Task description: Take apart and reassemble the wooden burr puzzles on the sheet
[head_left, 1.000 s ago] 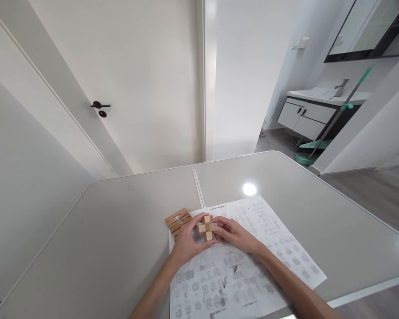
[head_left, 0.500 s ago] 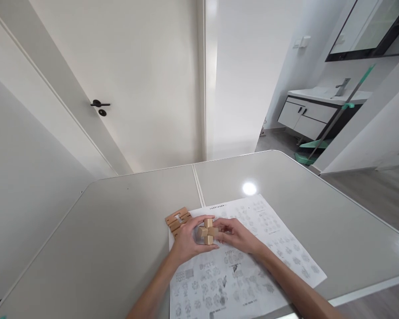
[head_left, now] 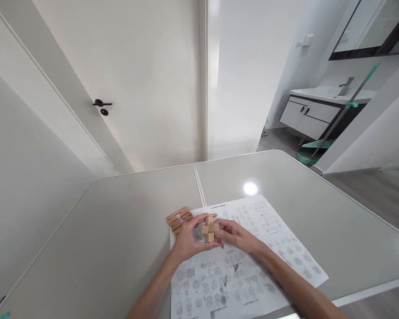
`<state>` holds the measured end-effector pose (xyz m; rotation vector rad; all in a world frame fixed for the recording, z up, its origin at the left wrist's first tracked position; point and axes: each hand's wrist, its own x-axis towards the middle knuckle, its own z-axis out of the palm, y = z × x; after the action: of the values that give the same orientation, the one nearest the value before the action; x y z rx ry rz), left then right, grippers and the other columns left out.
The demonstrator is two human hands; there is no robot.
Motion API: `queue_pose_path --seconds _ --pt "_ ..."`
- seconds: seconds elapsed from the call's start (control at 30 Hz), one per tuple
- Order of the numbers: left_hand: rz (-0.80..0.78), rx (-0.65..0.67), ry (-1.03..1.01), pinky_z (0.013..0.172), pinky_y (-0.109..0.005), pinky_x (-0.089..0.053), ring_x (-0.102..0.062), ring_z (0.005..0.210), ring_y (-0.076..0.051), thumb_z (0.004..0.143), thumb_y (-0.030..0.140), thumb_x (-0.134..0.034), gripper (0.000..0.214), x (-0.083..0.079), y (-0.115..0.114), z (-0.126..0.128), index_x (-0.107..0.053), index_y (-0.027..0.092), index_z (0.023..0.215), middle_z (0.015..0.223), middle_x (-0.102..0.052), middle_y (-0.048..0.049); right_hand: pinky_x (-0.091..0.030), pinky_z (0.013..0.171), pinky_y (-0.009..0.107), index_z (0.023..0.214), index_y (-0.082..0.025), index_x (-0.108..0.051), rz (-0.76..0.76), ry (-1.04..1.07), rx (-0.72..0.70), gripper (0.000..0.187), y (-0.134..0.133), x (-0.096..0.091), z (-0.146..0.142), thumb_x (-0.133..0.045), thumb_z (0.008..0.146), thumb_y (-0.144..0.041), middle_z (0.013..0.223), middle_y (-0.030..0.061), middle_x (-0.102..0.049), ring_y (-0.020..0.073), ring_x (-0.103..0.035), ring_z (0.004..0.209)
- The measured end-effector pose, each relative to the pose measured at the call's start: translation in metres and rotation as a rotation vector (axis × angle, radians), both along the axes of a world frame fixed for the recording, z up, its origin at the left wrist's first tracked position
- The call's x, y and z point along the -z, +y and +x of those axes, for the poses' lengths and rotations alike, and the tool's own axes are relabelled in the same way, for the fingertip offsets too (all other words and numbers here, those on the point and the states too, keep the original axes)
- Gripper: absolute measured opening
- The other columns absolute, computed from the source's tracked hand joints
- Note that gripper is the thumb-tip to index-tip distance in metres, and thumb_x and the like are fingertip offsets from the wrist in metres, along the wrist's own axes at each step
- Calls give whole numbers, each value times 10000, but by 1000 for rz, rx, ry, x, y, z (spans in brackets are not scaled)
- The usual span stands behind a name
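A small wooden burr puzzle (head_left: 209,229) of crossed, interlocking blocks is held just above a printed sheet. My left hand (head_left: 188,237) grips it from the left, index finger along the top and thumb beneath. From the right, my right hand (head_left: 234,235) pinches the block end on that side, its fingertips partly hidden behind the puzzle. Just left of the hands lie several flat notched wooden pieces (head_left: 179,218), set side by side and partly covered by my left hand. The printed sheet (head_left: 249,266) bears rows of small grey puzzle drawings and lines of text.
The grey table (head_left: 119,248) has a white seam (head_left: 198,184) and a bright light reflection. Beyond its far edge stands a white door (head_left: 146,79) with a black handle (head_left: 102,103). To the right are a sink cabinet (head_left: 307,115) and a green-handled dustpan (head_left: 309,158).
The burr puzzle has tilted slightly between my hands, and my right fingers have shifted, with a fingertip now showing below it. The whole view has moved a little.
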<state>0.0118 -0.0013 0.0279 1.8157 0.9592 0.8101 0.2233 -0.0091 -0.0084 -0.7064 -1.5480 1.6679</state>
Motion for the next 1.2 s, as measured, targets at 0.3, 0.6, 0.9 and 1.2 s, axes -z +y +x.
queue_pose_path --seconds 0.3,0.6,0.9,1.2 --pt "-30 152 -4 1079 -424 -484 -625 1237 -290 682 235 -879 690 -9 2 -3 -632 315 1321 1354 -678 -49 -378 584 275 917 -188 -614 -342 239 -213 351 2 13 1 -713 904 -525 740 -25 -472 110 -430 588" --pt "-94 207 -44 1120 -418 -442 -578 1301 -297 697 330 -903 726 -10 1 1 -602 303 1358 1415 -633 -62 -275 511 247 783 -187 -526 -628 336 -278 388 4 16 -2 -552 983 -519 618 -68 -289 93 -225 512" --pt "-100 37 -141 1118 -448 -438 -563 1305 -330 685 419 -917 765 6 0 8 -590 276 1362 1429 -611 -103 -260 502 245 769 -196 -512 -616 343 -122 522 2 13 -6 -522 960 -682 615 -75 -265 95 -201 515" --pt "-149 -88 -133 1078 -442 -469 -632 1215 -309 827 429 -780 533 22 1 14 -632 200 1285 1289 -697 -103 -316 526 267 788 -200 -511 -357 297 119 524 1 19 -18 -498 966 -693 683 -54 -307 111 -281 554"
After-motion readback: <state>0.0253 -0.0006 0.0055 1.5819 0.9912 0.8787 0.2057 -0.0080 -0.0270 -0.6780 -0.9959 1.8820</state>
